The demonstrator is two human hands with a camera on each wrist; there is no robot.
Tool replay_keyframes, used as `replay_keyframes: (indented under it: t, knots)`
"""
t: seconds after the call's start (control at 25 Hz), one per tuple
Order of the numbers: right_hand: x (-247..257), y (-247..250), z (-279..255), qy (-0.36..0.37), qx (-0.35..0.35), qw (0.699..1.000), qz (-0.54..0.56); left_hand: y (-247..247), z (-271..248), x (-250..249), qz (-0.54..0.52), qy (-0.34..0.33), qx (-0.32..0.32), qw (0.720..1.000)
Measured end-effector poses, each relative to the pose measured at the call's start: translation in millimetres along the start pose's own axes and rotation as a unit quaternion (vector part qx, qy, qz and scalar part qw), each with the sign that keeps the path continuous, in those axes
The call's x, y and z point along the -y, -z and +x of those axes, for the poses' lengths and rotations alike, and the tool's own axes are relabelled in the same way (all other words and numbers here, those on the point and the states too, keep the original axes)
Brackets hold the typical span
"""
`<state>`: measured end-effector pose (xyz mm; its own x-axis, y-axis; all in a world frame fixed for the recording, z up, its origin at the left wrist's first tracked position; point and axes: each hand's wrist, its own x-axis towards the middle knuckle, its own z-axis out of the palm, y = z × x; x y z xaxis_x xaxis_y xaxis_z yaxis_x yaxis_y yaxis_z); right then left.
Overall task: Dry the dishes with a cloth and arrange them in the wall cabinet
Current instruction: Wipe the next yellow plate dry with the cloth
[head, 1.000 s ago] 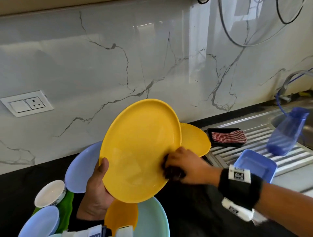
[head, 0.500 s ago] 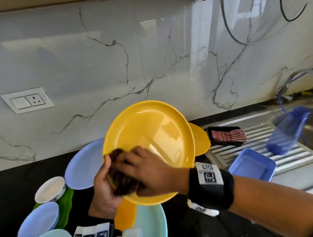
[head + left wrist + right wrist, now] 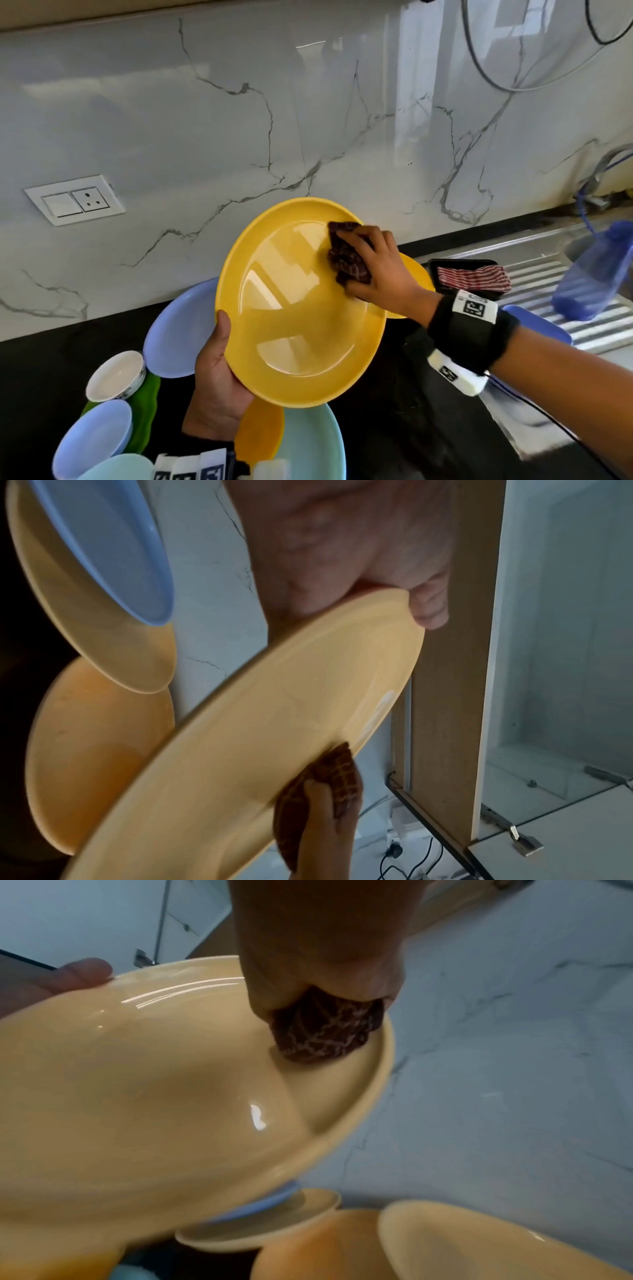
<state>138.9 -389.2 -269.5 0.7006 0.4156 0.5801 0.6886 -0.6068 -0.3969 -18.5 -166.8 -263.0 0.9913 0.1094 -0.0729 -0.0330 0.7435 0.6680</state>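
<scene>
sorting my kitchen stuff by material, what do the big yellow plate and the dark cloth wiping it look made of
Big yellow plate: probably glossy plastic or melamine; its uniform colour, thin rim and sharp window reflections suggest this, though glazed ceramic cannot be ruled out. Dark maroon checked cloth: woven fabric, matte, with a pale grid pattern, bunching softly under the right hand.

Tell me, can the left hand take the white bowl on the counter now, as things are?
Probably not at once. The left hand grips the lower rim of the yellow plate, which the right hand is wiping with the dark cloth. The white bowl lies close and uncovered, so only the plate hinders.
</scene>
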Motion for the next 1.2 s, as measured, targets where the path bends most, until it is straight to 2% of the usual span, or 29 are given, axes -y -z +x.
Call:
replay_keyframes:
  t: [0.08, 0.12, 0.2, 0.28, 0.32, 0.36, 0.4, 0.48, 0.56, 0.64, 0.72, 0.8, 0.92, 1.0, 1.04, 1.12, 1.2]
  knots:
    - [29, -3, 21, 0.003, -0.042, 0.998, 0.044, -8, -3, -5, -0.003, 0.022, 0.043, 0.999]
    - [47, -4, 27, 0.033, -0.054, 0.997, 0.055, -6, 0, -8, -0.001, 0.045, 0.043, 0.998]
    - [79, -8, 31, 0.157, -0.044, 0.986, 0.031, 1, 6, -4, 0.023, 0.060, 0.029, 0.997]
    - [101, -14, 28, 0.328, -0.029, 0.944, -0.024, 7, 8, 1, -0.065, 0.053, 0.081, 0.993]
    - [107, -13, 29, 0.385, -0.028, 0.922, -0.044, 7, 6, 3, -0.058, 0.033, 0.067, 0.996]
    - [109, -11, 32, 0.411, -0.029, 0.909, -0.055, 9, 7, 7, -0.040, 0.026, 0.065, 0.997]
    - [107, -8, 38, 0.410, -0.030, 0.910, -0.060, 6, 5, 4, 0.005, 0.026, 0.054, 0.998]
    - [97, 0, 52, 0.340, -0.032, 0.938, -0.065, -6, 0, 5, 0.106, 0.016, 0.038, 0.994]
    - [79, 10, 64, 0.220, -0.040, 0.973, -0.054, -14, 0, 4, 0.108, 0.008, 0.015, 0.994]
    - [56, 20, 70, 0.083, -0.045, 0.995, -0.029, -22, -3, 5, 0.084, -0.032, -0.025, 0.996]
    - [30, 23, 62, -0.056, -0.034, 0.998, -0.023, -20, -2, 4, 0.052, -0.054, -0.005, 0.997]
    - [7, 18, 41, -0.173, -0.002, 0.985, -0.020, -20, 0, 2, 0.032, -0.063, 0.018, 0.997]
    - [-4, 0, 4, -0.271, 0.012, 0.962, -0.021, -21, 3, 5, 0.023, -0.056, 0.018, 0.998]
    - [0, -7, 1, -0.281, -0.016, 0.959, -0.045, -19, 5, 7, 0.022, -0.031, 0.019, 0.999]
    - [6, -9, 4, -0.257, -0.036, 0.964, -0.055, -18, 5, 7, 0.022, -0.024, 0.021, 0.999]
    - [23, -13, 12, -0.154, -0.065, 0.984, -0.060, -20, 6, 6, 0.041, -0.017, 0.026, 0.999]
    - [50, -18, 16, -0.034, -0.046, 0.997, -0.053, -26, 6, 4, 0.057, -0.026, 0.020, 0.998]
